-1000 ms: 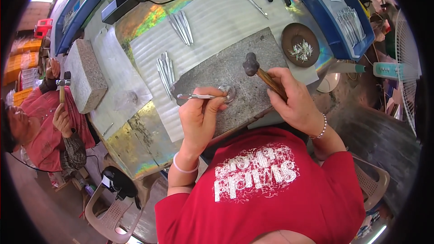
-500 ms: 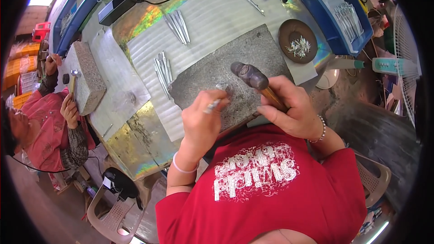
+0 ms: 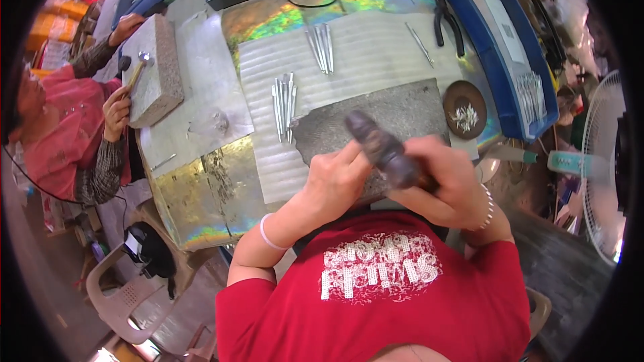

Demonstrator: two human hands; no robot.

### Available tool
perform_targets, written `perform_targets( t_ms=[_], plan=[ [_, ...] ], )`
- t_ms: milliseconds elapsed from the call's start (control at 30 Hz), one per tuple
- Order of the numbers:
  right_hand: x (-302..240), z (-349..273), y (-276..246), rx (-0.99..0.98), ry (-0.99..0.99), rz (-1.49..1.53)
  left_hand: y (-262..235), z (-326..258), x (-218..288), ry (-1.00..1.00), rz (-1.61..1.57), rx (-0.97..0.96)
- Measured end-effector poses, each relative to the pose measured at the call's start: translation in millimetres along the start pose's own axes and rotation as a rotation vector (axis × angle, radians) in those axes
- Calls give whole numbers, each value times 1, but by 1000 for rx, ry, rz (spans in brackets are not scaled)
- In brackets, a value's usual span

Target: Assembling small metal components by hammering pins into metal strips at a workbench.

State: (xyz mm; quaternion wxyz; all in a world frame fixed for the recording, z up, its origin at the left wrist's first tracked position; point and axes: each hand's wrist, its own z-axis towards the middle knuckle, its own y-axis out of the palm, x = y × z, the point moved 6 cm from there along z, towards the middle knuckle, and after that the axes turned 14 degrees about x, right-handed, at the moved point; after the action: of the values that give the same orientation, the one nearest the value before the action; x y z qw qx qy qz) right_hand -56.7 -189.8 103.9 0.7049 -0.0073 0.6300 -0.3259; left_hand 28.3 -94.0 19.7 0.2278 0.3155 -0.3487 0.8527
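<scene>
A hammer with a dark metal head [image 3: 381, 149] is in my right hand [image 3: 439, 177], whose fingers wrap around its wooden handle. The head is smeared by motion and hangs over the near part of a flat grey stone block [image 3: 382, 104]. Close to the left of the hammer, my left hand [image 3: 339, 181] is closed above the block's near left side. The hammer and my fingers hide what the left hand grips. Beyond the block, slim silver metal rods [image 3: 284, 107] lie in a bunch on a white foam sheet [image 3: 258, 154].
Farther back are more silver rods [image 3: 320, 48], a single rod [image 3: 420, 45] and black-handled pliers [image 3: 448, 25]. A brown dish [image 3: 463, 87] holds small silvery pieces. Blue trays [image 3: 537, 131] edge the table. At left, a co-worker's hand [image 3: 117, 115] holds a hammer over another stone block [image 3: 161, 100]. A fan [image 3: 597, 161] stands right.
The whole view has shifted, so the table sits lower and farther right. My hammer has come closer to my left hand and now overlaps it. The silvery end in my left fist is now hidden.
</scene>
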Motion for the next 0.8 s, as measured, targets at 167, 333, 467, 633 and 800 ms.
perform_targets(
  t_ms=[167,333,467,633,800],
  plan=[
    [-6,-30,-26,96,102,28,-2,2,-3,15,84,8],
    [-25,-28,-30,41,10,-238,-1,3,-3,13,83,3],
    [-29,-32,-29,-56,-91,-329,1,4,-5,-10,67,24],
    [-51,-23,-40,-440,340,-645,0,7,-5,-16,75,14],
    [-40,-25,-21,-145,-185,-494,-1,4,-3,-36,61,6]
  ],
)
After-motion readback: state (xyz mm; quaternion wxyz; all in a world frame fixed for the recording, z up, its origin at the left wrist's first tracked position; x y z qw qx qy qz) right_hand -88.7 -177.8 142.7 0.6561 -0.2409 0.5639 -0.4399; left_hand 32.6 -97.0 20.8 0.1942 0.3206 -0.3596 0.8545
